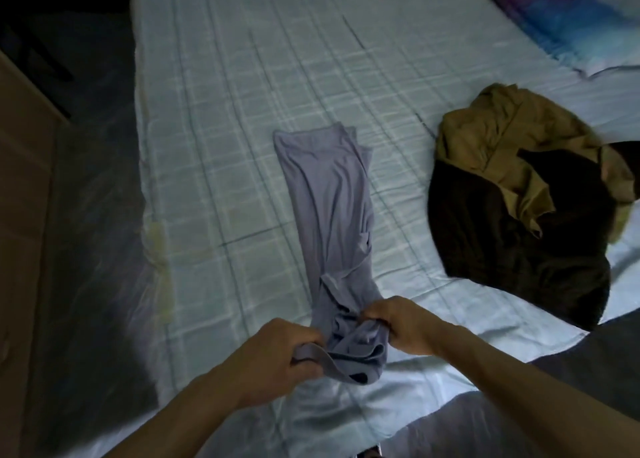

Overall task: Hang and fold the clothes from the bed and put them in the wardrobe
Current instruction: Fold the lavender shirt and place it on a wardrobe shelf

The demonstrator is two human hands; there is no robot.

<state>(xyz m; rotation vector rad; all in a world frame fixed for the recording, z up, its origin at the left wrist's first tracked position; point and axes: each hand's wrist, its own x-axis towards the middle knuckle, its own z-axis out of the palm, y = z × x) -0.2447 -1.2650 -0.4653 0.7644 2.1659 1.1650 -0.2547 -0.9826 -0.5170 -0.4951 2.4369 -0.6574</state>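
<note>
**Item 1: garment** (329, 208). Lilac, thin and slack. It lies on the bed (214, 77) as a narrow strip running from centre down to 6 o'clock. The far end is flat and the near end is bunched.

**Item 2: left hand** (277, 353). At 6 o'clock, your fingers are curled round the left edge of the bunch, and a loose band of cloth loops out under them.

**Item 3: right hand** (398, 326). Just right of it, pinching the other edge. Your two hands are close, with the bunch between them.

**Item 4: pile** (502, 243). At 3 o'clock there is tan cloth over dark cloth, unfolded, near the strip but not touching it.

**Item 5: pillow** (571, 18), at 1 o'clock.

**Item 6: cabinet** (20, 215), at 9 o'clock, off the bed. You cannot tell whether it is the wardrobe.

**Hazards, as judged:**
- If you carry the near end toward 12 while it is bunched, the creases will probably be folded in. Spread your hands first.
- An uneven pull would likely drag the slack strip askew.
- The loose band may slip out and hang from the finished fold.
- A swing toward 3 could snag the pile.
</note>
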